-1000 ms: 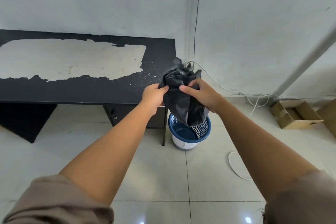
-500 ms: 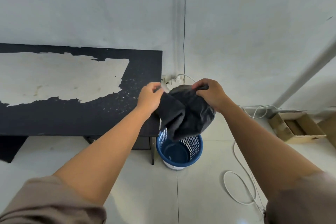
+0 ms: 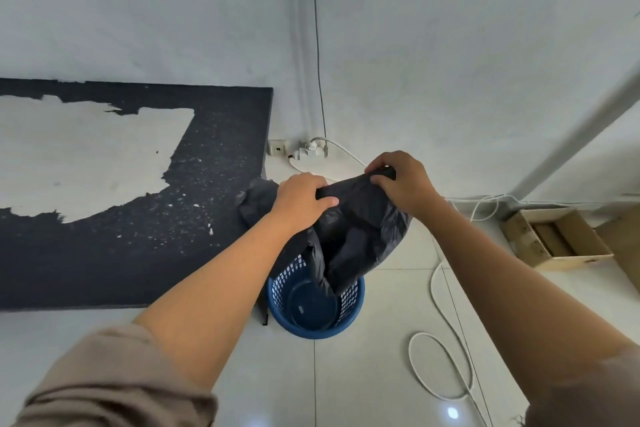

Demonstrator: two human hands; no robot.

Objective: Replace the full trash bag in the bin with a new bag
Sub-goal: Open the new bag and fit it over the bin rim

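Near end: both beige sleeves and bare forearms reach forward, over the white tiled floor.

Blue perforated plastic bin (image 3: pixel 315 333) stands on the floor at the desk corner. Its base is visible, with no liner in it. White cable (image 3: pixel 432 282) loops on the tiles just to its right.

Limp black plastic trash bag (image 3: pixel 360 236) hangs above the bin, held in the air, its lower tip dipping inside the rim. It looks empty, so probably the new bag.

Step, as I read it: opening the new bag and feeding it into the bin. Next move calls for spreading the mouth wider, lowering the body in, and folding the edge over the rim all round.

Left hand (image 3: pixel 301 199): fingers curled over the bag's top edge, thumb under it, gripping. Right hand (image 3: pixel 403 184): fingers bent down, pinching the same edge further along. The edge is pulled taut between them.

Behind: black desk with a peeled top (image 3: pixel 207 218), open cardboard box (image 3: pixel 554 243) on the right, wall socket (image 3: pixel 277 148).
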